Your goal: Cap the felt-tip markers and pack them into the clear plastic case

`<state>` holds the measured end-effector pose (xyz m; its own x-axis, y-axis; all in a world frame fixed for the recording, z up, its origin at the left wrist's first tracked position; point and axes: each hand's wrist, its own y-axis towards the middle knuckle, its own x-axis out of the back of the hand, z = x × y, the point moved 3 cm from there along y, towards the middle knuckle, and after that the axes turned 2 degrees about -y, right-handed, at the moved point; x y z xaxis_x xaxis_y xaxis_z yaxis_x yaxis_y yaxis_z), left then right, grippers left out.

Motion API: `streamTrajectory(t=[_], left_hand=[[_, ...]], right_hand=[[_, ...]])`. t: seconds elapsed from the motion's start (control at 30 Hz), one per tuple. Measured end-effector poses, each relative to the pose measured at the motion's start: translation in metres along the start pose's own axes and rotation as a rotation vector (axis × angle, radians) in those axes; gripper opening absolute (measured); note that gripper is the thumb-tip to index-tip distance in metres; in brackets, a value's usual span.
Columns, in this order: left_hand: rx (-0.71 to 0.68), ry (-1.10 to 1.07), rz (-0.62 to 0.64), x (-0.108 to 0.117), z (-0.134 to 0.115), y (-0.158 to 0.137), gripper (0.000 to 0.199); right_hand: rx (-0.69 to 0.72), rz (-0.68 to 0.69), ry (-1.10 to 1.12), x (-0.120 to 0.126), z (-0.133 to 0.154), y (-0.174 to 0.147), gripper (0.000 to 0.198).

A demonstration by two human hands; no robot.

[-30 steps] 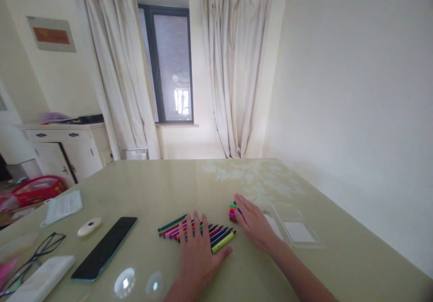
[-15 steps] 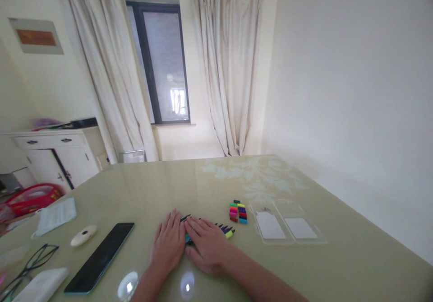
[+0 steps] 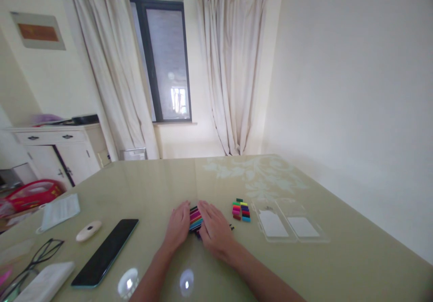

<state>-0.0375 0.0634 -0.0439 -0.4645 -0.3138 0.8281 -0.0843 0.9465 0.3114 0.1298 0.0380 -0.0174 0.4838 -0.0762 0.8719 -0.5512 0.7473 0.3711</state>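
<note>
A row of colored marker pens lies on the table between my hands, their barrels side by side in pink, red, blue and black. My left hand rests against the left ends of the pens, fingers stretched forward along them. Across the right part of the pens lies my right hand, its fingers extended and covering much of them. Dark tips poke out past its right side. Several small colored pen caps stand grouped in two columns to the right of my right hand.
An open clear plastic case with white inserts lies right of the caps. On the left are a phone, a white oval object, glasses, a white box-like object and a face mask. A wall borders the table's right edge.
My hands have drawn up around the pens, the left turned more onto its side. More barrels now show between them, and fewer tips stick out on the right. The view has shifted slightly.
</note>
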Motion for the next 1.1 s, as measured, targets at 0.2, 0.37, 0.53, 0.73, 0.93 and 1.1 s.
streamTrajectory(t=[0.2,0.37,0.53,0.73,0.93,1.1], left_hand=[[0.019,-0.112,0.055,-0.014,-0.024,0.008,0.059],[0.055,-0.149,0.043,-0.023,-0.035,0.016,0.059],[0.014,-0.088,0.046,-0.02,-0.032,0.016,0.061],[-0.181,0.074,0.132,-0.02,-0.039,0.0,0.049],[-0.173,0.214,0.153,-0.021,-0.058,-0.007,0.054],[-0.022,0.345,0.1,-0.031,-0.089,-0.023,0.077]], right_hand=[[0.003,0.109,-0.054,-0.003,-0.015,-0.025,0.067],[-0.06,0.053,-0.103,-0.026,-0.005,-0.015,0.071],[-0.055,-0.027,-0.124,-0.022,-0.004,-0.004,0.068],[-0.157,-0.14,-0.268,0.042,-0.052,-0.034,0.063],[-0.369,-0.159,-0.41,0.091,-0.133,-0.099,0.058],[-0.575,-0.126,-0.41,0.084,-0.161,-0.131,0.058]])
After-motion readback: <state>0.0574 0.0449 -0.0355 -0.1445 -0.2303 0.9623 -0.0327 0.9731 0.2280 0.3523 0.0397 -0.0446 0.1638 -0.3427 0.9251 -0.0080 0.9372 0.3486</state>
